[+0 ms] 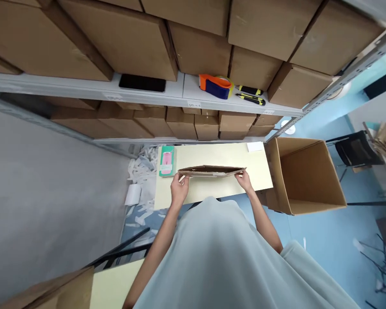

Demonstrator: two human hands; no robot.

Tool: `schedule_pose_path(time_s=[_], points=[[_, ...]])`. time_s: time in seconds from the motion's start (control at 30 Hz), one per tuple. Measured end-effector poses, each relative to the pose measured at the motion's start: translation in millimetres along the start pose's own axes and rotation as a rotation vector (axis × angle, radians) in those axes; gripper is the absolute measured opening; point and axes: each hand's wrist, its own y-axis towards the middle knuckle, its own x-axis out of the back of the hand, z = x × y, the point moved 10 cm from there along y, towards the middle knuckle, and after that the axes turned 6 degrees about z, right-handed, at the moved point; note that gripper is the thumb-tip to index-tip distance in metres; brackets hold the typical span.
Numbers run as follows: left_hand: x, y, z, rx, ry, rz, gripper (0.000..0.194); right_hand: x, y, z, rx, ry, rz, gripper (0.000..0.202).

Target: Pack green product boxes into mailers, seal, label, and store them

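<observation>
A thin, partly flattened cardboard box is held upright over the pale yellow table, its narrow top gap facing me. My left hand pinches its left end, thumb and fingers closed on the board. At the opposite end, my right hand grips the corner in the same way. A green packet with a pink item pictured or showing on it lies on the table just beyond my left hand. White paper rests at the table's far right corner.
A large open carton stands against the table's right end. Shelves of brown boxes rise behind, with a black phone, an orange-and-blue tape dispenser and yellow-black cutters along the edge. Paper scraps litter the left.
</observation>
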Motion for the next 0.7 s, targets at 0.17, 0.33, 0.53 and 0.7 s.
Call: schedule_pose_path(time_s=[0.17, 0.33, 0.53, 0.7], points=[[-16.2, 13.7, 1.9, 0.024, -0.025, 0.108, 0.027, -14.3, -11.3, 2.9, -0.043, 0.012, -0.001, 0.036], [-19.6, 11.6, -3.2, 0.062, -0.055, 0.214, 0.036, -26.7, -26.7, 21.2, 0.003, 0.077, 0.072, 0.054], [-4.5, 6.9, -32.2, 0.022, -0.035, 0.197, 0.047, -11.2, -49.5, 37.7, 0.001, 0.072, 0.073, 0.054], [-6.8, 11.6, -66.5, -0.057, 0.273, 0.192, 0.038, 1.3, -49.4, 49.2, -0.056, -0.006, 0.017, 0.054]])
